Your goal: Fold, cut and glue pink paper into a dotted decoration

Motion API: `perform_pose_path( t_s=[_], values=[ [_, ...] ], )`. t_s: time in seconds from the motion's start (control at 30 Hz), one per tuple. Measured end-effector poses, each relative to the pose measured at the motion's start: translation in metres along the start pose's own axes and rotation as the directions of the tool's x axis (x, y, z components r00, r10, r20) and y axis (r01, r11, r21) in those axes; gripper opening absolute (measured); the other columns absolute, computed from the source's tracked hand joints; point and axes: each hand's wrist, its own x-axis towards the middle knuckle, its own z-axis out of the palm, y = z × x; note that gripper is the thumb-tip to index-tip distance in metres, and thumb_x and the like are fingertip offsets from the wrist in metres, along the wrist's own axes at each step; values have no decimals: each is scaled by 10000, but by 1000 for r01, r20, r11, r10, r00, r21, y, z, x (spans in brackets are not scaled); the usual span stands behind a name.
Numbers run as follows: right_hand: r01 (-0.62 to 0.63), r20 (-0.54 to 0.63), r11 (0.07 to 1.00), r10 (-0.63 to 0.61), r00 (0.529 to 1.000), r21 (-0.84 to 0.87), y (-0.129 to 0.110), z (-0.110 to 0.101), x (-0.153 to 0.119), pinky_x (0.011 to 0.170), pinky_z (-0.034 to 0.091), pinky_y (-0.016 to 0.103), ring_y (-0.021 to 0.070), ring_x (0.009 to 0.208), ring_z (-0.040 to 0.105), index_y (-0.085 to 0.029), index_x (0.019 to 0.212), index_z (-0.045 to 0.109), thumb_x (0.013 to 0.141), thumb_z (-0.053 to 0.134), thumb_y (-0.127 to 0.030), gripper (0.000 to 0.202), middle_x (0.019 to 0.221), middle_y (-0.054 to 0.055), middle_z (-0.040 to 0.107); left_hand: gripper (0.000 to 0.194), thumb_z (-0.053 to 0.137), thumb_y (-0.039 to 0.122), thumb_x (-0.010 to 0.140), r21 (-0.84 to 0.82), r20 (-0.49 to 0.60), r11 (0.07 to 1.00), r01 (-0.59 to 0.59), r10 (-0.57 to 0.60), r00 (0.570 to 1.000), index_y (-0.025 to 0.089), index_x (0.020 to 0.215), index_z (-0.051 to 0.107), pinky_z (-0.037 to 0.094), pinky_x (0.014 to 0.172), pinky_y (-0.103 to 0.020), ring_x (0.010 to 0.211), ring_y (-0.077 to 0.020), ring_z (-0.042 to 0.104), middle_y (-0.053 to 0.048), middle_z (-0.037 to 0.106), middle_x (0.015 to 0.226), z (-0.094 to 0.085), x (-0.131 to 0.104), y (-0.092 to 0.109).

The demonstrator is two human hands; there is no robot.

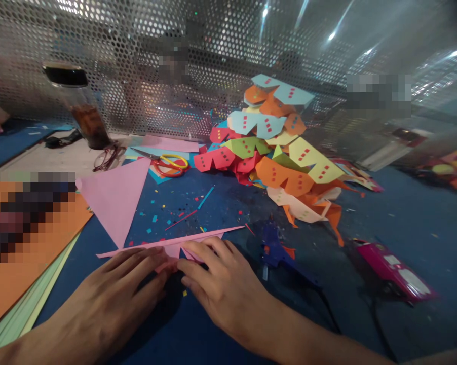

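A folded pink paper with a long narrow edge lies on the blue table, pressed between both my hands. My left hand rests over its left part, fingers bent together on the fold. From the right, my right hand pinches the paper near its middle, with thumb and fingertips at the crease. The two hands nearly meet there. Behind them, to the left, is a flat pink paper triangle. Scissors with yellow and red handles lie beyond, on coloured sheets.
A pile of folded paper figures stands at the back. A blue glue gun and a magenta object lie right. Orange sheets are stacked left. A bottle and glasses sit back left, before a perforated metal screen.
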Motion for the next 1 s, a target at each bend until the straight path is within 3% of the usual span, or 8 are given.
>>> perform_pose_path(
  t_s=[0.43,0.8,1.0],
  values=[
    [-20,5,999,20,1000,31,4,5,4,981,476,471,271,1159,532,-184,1288,587,1061,490,-298,272,1310,49,649,413,313,101,1025,32,119,998,-48,44,992,162,1146,703,622,752,-379,968,-257,729,-113,767,1057,-5,4,-1],
    [-37,-5,995,38,999,91,5,5,4,1039,472,463,261,1173,534,-172,1290,579,1038,536,-265,273,1308,58,633,384,354,94,999,2,152,1000,-9,9,988,155,1193,680,628,795,-436,1029,-293,711,-139,751,1105,1,-3,2],
    [-19,-5,998,19,1000,58,7,8,2,1070,467,470,265,1200,547,-157,1292,602,1058,485,-262,282,1301,72,647,384,350,76,978,16,178,1000,-17,14,984,157,1160,680,657,729,-430,939,-284,744,-144,756,1077,-3,2,1]
  ],
)
